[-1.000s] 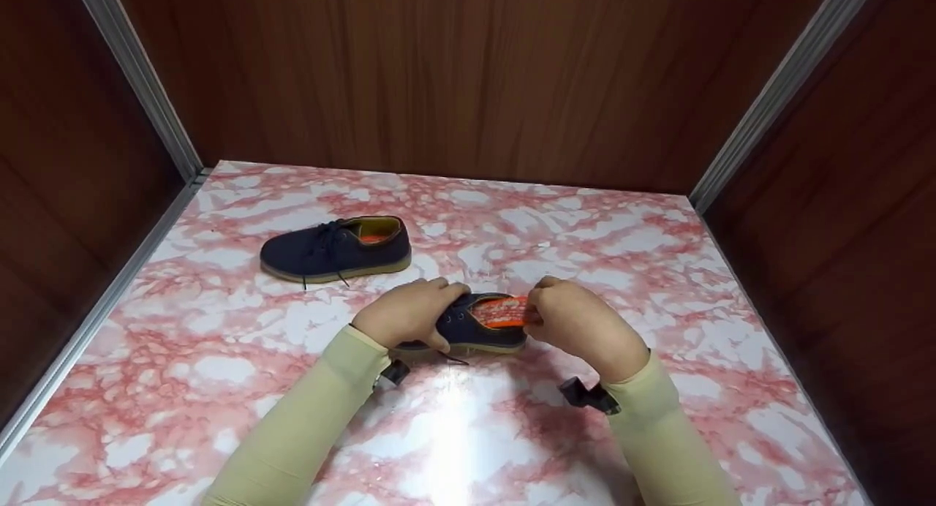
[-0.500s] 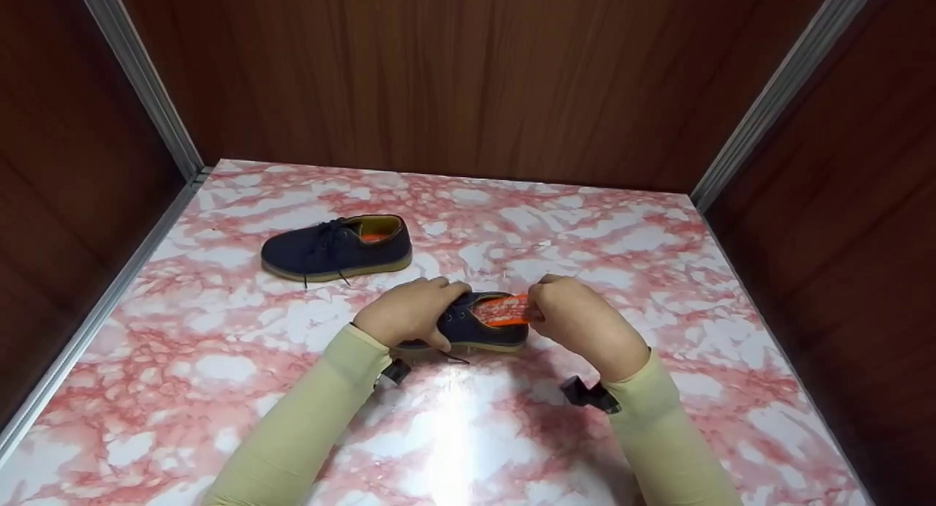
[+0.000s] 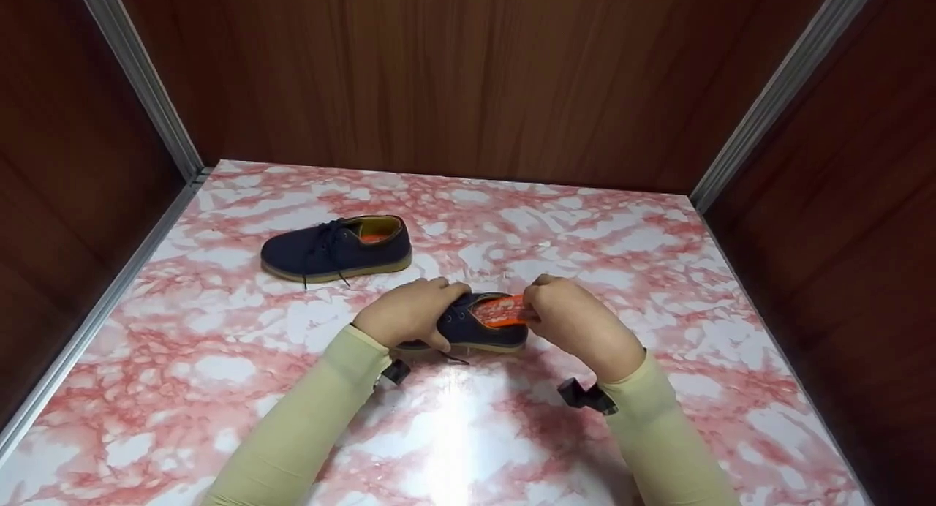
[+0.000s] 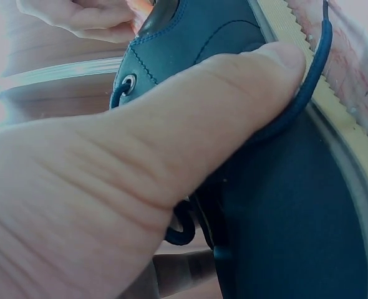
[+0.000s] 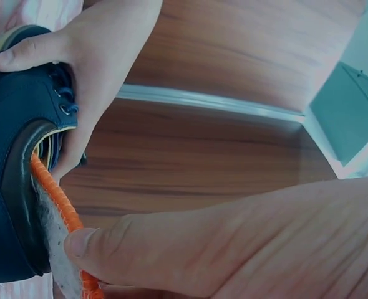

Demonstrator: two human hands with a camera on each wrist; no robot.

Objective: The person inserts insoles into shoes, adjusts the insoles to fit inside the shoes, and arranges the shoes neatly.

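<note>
My left hand [image 3: 413,312] grips a dark blue lace-up shoe [image 3: 482,334] across its front part, thumb on the near side close to the tan sole. The shoe sits on the table with its heel to the right. Out of its opening slants an orange-edged insole [image 3: 503,311], and my right hand [image 3: 578,323] pinches the insole's heel end. In the right wrist view the thumb lies on the insole's orange edge [image 5: 62,205], with a pale fuzzy underside showing. The front of the insole is hidden inside the shoe. A loose lace [image 4: 315,68] hangs beside the left thumb.
A matching dark blue shoe [image 3: 329,250] stands farther back on the left, laces tied, with orange visible inside. The table [image 3: 621,235] has a red and white marbled top. Brown wood-grain panels [image 3: 453,74] with metal corner strips enclose its back and sides.
My right hand, still pinching the insole's end, has shifted very slightly left over the heel. My left hand and both shoes stay in place.
</note>
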